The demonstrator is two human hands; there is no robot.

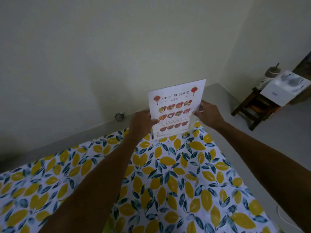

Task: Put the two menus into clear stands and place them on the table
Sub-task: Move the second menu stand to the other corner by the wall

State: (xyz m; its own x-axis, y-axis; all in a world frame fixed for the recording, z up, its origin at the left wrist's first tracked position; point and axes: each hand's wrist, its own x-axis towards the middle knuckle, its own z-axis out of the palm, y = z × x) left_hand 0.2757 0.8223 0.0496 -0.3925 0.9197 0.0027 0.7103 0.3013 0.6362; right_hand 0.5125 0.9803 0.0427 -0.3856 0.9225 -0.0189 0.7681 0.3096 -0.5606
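Observation:
A white "Chinese Food Menu" sheet [176, 105] stands upright at the far edge of the table, its lower part inside a clear stand [173, 132] that rests on the lemon-print tablecloth [168, 174]. The upper half of the sheet sticks out above the stand. My left hand [141, 123] grips the sheet's left edge. My right hand [208, 114] pinches its right edge. Only this one menu and one stand are in view.
A pale wall runs close behind the table's far edge. A small round object [119, 116] sits on the ledge at the wall. To the right stands a dark wooden stool [252, 108] carrying a white box [282, 89], with grey floor around it.

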